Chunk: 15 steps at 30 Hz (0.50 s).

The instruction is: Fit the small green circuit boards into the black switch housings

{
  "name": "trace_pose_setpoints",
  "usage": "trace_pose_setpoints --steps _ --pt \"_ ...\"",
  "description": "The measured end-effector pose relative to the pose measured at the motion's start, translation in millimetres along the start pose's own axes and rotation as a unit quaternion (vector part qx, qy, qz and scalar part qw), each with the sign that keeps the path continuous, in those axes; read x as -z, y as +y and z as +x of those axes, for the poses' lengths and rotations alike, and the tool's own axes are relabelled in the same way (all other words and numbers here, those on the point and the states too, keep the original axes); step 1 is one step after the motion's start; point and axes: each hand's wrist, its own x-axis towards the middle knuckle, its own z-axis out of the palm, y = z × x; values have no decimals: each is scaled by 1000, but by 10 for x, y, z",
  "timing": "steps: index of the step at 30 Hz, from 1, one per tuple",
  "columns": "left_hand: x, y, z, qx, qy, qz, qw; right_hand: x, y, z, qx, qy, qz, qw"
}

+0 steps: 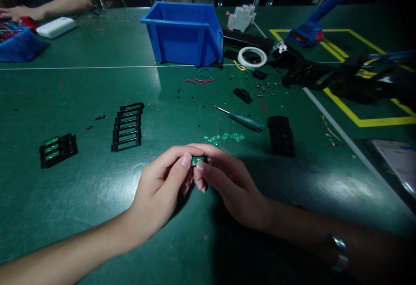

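Note:
My left hand (162, 185) and my right hand (224, 181) meet low over the green table (81, 198), fingers pinched together on one small part with a green board (197, 160) between the thumbs. Just beyond the hands lie several small green circuit boards (224, 137). A green-handled screwdriver (243, 120) rests past them. A stack of black parts (281, 135) sits to the right. To the left stand a row of empty black frames (127, 126) and a group of black frames with green boards in them (57, 149).
A blue bin (183, 31) stands at the back centre, with a roll of white tape (252, 56), red and blue wires (199, 79) and a white breaker unit (241, 17) near it. Another person's arm (48, 5) rests at the far left by a white box (56, 27).

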Motion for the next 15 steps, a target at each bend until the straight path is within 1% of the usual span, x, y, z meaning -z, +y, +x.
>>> trace_pose_setpoints --steps 7,15 --pt "-3 14 -10 -8 -4 -6 1000 4 -13 6 6 1 -8 1000" --pt "30 -17 -14 -3 2 23 1000 -8 -28 6 -4 0 1 1000"
